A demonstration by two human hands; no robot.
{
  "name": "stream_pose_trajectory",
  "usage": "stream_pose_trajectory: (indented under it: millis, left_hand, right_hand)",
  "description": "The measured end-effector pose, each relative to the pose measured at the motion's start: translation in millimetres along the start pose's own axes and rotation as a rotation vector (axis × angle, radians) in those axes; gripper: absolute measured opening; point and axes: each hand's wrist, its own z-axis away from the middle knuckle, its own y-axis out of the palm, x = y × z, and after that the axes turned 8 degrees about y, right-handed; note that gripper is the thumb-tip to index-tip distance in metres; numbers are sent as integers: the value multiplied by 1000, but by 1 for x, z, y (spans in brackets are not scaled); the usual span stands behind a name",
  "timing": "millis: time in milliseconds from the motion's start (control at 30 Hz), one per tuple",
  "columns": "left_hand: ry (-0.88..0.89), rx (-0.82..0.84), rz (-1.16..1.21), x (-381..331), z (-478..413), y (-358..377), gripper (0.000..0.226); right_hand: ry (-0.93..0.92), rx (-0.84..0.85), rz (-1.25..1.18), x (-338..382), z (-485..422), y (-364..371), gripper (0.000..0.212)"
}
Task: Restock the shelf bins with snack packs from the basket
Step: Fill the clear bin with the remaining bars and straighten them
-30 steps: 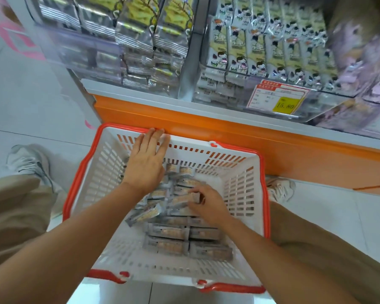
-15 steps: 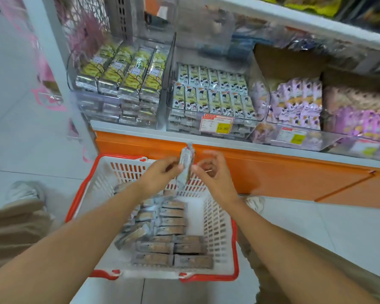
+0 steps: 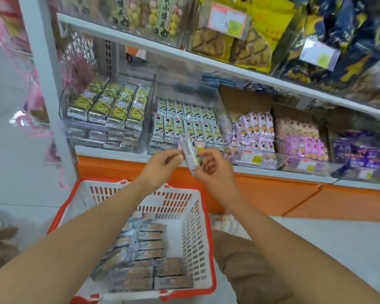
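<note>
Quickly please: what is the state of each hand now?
Left hand: pinches the snack pack.
Right hand: holds the same snack pack.

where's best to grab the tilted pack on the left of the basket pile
Probably from above, pinching across its width near the middle: the tilted pack rests atop the flat packs in the basket, so its long edges look free.
</note>
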Motion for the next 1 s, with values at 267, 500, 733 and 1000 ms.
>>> stream_pose_trajectory:
  millis: [267,500,733,1000]
  left_hand:
    - [495,-120,-1142,21,-22,-52,43]
    - [510,-55,-1362,49,-24,-64,65]
    - [599,-123,-1278,72,-32,-65,87]
    - [664,-203,-1200,87,-38,-60,93]
  right_hand:
    - [106,-235,349,34,-85,-42,21]
    - [198,-269,638,34,-149,-38,24]
    - [231,-347,746,30,-199,-33,20]
    - [232,-277,1076,22,-232,-16,31]
